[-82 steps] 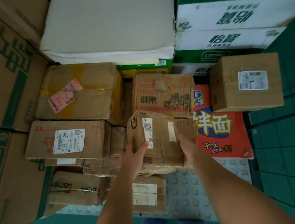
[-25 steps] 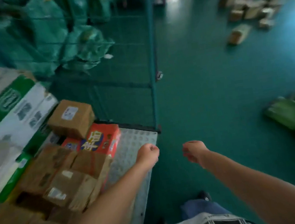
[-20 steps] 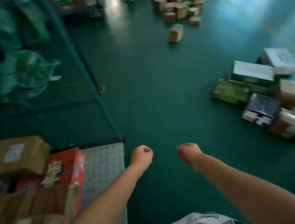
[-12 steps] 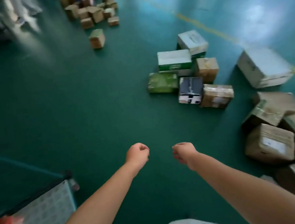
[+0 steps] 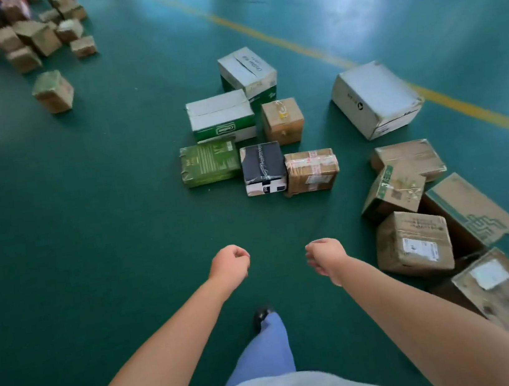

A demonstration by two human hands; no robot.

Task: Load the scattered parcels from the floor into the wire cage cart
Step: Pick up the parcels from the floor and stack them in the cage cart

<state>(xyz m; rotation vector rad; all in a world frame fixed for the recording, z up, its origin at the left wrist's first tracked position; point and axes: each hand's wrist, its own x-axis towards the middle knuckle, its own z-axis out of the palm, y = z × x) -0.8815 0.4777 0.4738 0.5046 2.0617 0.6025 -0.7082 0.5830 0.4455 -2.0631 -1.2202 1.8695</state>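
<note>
Head view: left hand (image 5: 230, 263) and right hand (image 5: 325, 256) are held out over bare green floor (image 5: 86, 216), both clenched, nothing gripped. Parcel cluster (image 5: 259, 146) lies ahead, slightly right; second pile (image 5: 416, 235) sits near the right hand, so that hand is judged nearer. Cart is not seen.

This looks like a warehouse or parcel sorting hall. A wide, glossy green floor (image 5: 93, 215) fills the frame, crossed by a yellow painted line (image 5: 308, 51) running from the top centre to the right edge. Taped cardboard parcels with shipping labels lie loose on it: a cluster (image 5: 255, 137) at centre, a pile (image 5: 427, 201) at right, and many small boxes (image 5: 25, 38) at upper left.
</note>
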